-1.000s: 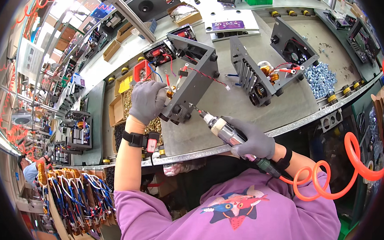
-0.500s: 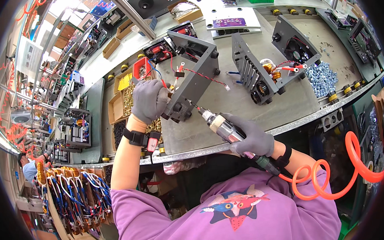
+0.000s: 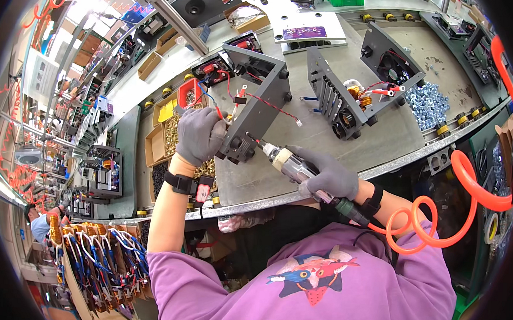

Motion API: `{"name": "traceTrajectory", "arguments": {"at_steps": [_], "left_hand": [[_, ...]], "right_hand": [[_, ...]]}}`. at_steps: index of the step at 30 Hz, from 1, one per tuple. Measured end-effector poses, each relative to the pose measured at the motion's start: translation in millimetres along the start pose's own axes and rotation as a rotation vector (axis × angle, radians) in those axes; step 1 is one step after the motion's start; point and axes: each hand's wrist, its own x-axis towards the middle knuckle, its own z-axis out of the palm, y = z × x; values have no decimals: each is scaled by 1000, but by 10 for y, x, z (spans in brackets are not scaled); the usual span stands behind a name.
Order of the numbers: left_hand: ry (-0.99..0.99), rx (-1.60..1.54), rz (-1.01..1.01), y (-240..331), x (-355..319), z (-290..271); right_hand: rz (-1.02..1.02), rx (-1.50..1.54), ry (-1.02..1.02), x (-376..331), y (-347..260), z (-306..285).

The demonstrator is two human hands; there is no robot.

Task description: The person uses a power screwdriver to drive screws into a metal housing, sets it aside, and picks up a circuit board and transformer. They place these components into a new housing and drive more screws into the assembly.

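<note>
My left hand (image 3: 200, 136), in a grey glove, is closed at the near end of a grey metal housing (image 3: 257, 115); what its fingers hold behind the panel is hidden. Red, blue and white wires with a black connector (image 3: 240, 100) come out of the housing beside it. In my gloved right hand (image 3: 331, 177) is an air screwdriver (image 3: 290, 165), gripped round its body, with a coiled orange hose (image 3: 422, 224) at its rear. Its thin bit (image 3: 253, 138) points at the housing's near end and appears to meet the panel there.
A second grey housing (image 3: 339, 100) with a copper coil stands to the right, near another fan-fitted housing (image 3: 389, 63). Blue-silver nuts (image 3: 428, 104) lie heaped at the right. Boxes of brass fasteners (image 3: 170, 134) and a red bin (image 3: 189, 92) sit left of my hand.
My right hand has brought the screwdriver slightly left and up, so its bit is now at the panel. The hose coils have shifted with it. My left hand has stayed at the housing.
</note>
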Motion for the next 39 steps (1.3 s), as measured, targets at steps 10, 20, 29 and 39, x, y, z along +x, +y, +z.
{"name": "traceTrajectory", "arguments": {"at_steps": [10,20,29,39], "left_hand": [[-225,235,83,1088,-166,307],[-811,221,-122,1055,-24,875],[-98,-2368,-1031,1357,-78,693],[-37,-2629,-746,1722,184,746]], "right_hand": [[199,101,66,-696,-391,-307],[127,86,119,-1066,-346,-275],[1,12,74,-1136,-361,-242],[-74,-26,143,-1475,-409,-290]]}}
